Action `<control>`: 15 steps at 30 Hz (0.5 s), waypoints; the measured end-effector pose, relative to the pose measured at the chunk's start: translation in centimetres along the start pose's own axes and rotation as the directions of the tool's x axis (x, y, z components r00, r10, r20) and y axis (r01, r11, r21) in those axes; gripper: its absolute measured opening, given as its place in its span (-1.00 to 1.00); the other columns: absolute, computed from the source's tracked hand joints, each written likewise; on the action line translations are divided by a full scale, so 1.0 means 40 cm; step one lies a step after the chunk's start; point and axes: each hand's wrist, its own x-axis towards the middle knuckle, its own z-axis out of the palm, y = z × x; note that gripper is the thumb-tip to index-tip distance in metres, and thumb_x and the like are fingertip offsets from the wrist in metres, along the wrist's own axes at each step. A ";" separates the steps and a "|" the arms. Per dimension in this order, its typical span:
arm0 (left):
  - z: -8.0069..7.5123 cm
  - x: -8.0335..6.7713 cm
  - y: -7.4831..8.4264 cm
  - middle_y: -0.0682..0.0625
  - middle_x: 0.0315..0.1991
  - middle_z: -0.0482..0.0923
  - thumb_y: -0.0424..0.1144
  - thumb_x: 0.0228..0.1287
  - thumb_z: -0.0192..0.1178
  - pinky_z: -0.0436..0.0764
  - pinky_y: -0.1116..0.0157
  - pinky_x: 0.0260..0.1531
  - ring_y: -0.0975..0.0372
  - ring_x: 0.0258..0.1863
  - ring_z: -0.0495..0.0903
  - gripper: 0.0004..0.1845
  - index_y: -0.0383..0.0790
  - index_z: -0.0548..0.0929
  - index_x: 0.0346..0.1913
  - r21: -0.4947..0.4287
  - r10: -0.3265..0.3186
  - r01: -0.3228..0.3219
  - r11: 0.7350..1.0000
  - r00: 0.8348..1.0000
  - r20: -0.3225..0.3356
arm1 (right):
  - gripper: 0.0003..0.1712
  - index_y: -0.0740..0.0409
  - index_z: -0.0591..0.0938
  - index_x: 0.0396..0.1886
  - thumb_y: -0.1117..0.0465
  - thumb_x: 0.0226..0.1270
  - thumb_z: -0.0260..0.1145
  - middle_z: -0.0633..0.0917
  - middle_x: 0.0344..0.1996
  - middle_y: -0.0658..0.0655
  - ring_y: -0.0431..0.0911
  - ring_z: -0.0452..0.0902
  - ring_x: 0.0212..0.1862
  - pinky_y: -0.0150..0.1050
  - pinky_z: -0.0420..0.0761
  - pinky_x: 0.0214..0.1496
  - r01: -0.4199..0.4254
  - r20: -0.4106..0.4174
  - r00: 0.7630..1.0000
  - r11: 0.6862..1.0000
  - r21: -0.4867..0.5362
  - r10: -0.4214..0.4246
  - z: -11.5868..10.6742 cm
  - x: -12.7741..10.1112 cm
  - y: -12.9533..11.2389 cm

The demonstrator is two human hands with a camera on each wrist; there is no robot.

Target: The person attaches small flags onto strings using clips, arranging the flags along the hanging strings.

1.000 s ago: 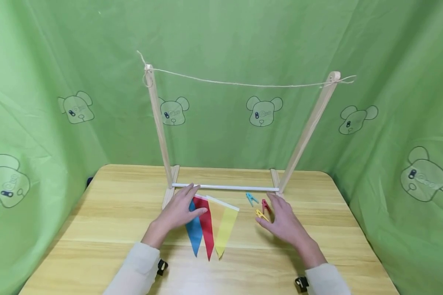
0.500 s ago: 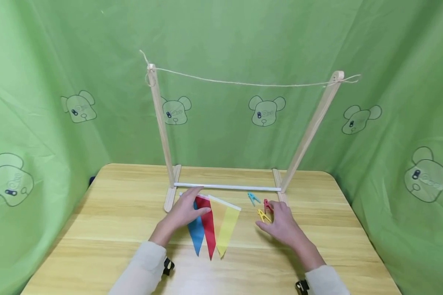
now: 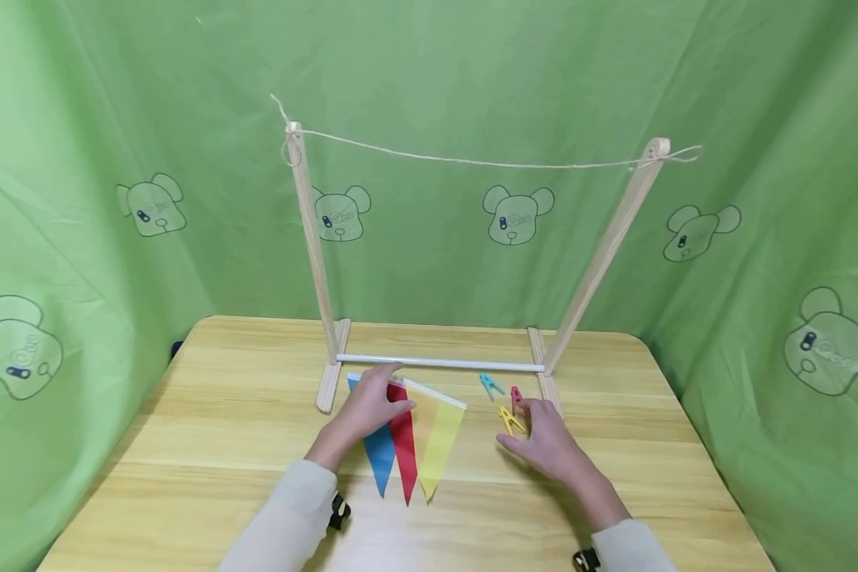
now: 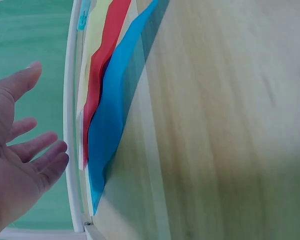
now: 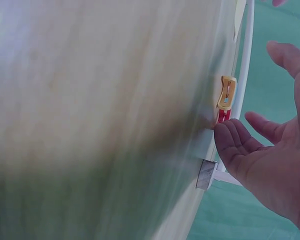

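My left hand (image 3: 363,411) hovers over the pennants with its fingers spread and nothing held. Beneath it lie a blue pennant (image 3: 380,462) and a red pennant (image 3: 403,445), partly covered by the hand. An orange and a yellow pennant (image 3: 440,441) lie beside them, each with a white top band. In the left wrist view, the palm (image 4: 15,175) is bare. By the clothespins, my right hand (image 3: 549,441) has relaxed fingers and the thumb apart. A yellow clothespin (image 3: 512,421) lies between thumb and fingers, a red clothespin (image 3: 517,398) right at the fingertips, and a blue clothespin (image 3: 491,386) farther back.
A wooden frame stands at the back of the table (image 3: 186,461), with a left post (image 3: 313,246) and a right post (image 3: 608,254). A thin string (image 3: 465,162) sags between their tops. A white rod (image 3: 443,363) joins the feet. Green curtain (image 3: 415,79) surrounds the table.
My left hand has shifted rightward over the pennants, uncovering more of the blue one's top. The right hand has drawn slightly toward me. Pennants and clothespins lie as before.
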 end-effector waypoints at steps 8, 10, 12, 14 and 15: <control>0.009 0.016 0.003 -0.21 0.40 0.47 -0.12 0.20 0.52 0.49 -0.05 0.39 -0.11 0.40 0.41 -0.23 -0.26 0.47 0.43 -0.020 -0.019 0.019 1.000 1.000 -0.004 | -0.18 0.48 0.47 0.22 -0.03 0.21 0.57 0.58 0.09 0.38 0.15 0.55 0.07 0.12 0.63 0.19 -0.030 -0.009 1.000 0.999 0.043 0.030 0.006 0.005 0.006; 0.012 0.020 0.003 -0.21 0.39 0.47 -0.13 0.20 0.53 0.50 -0.05 0.37 -0.10 0.39 0.42 -0.24 -0.25 0.48 0.43 -0.031 -0.026 0.026 0.999 1.000 -0.007 | -0.22 0.47 0.50 0.19 0.01 0.19 0.59 0.60 0.07 0.37 0.13 0.56 0.05 0.10 0.64 0.17 -0.048 -0.011 0.999 0.997 0.062 0.049 0.009 0.008 0.007; 0.014 0.024 0.001 -0.21 0.38 0.49 -0.15 0.19 0.53 0.51 -0.05 0.36 -0.11 0.38 0.43 -0.25 -0.25 0.49 0.42 -0.044 -0.027 0.027 0.999 1.000 -0.011 | -0.25 0.45 0.52 0.16 0.04 0.18 0.60 0.61 0.03 0.33 0.09 0.56 0.01 0.06 0.66 0.13 -0.064 -0.013 0.998 0.995 0.078 0.065 0.011 0.009 0.010; 0.016 0.027 0.000 -0.21 0.36 0.51 -0.15 0.20 0.53 0.53 -0.04 0.35 -0.10 0.36 0.45 -0.26 -0.25 0.50 0.41 -0.056 -0.032 0.031 0.998 0.999 -0.011 | -0.28 0.43 0.55 0.14 0.07 0.15 0.61 0.62 -0.01 0.30 0.06 0.55 -0.03 0.01 0.66 0.09 -0.073 -0.017 0.997 0.993 0.088 0.075 0.015 0.011 0.013; 0.017 0.030 -0.001 -0.21 0.35 0.52 -0.16 0.20 0.53 0.54 -0.04 0.33 -0.10 0.34 0.46 -0.26 -0.25 0.50 0.41 -0.061 -0.033 0.032 0.998 0.999 -0.010 | -0.30 0.42 0.56 0.13 0.08 0.14 0.62 0.62 -0.04 0.28 0.04 0.55 -0.04 -0.01 0.65 0.06 -0.076 -0.020 0.997 0.993 0.093 0.079 0.017 0.011 0.015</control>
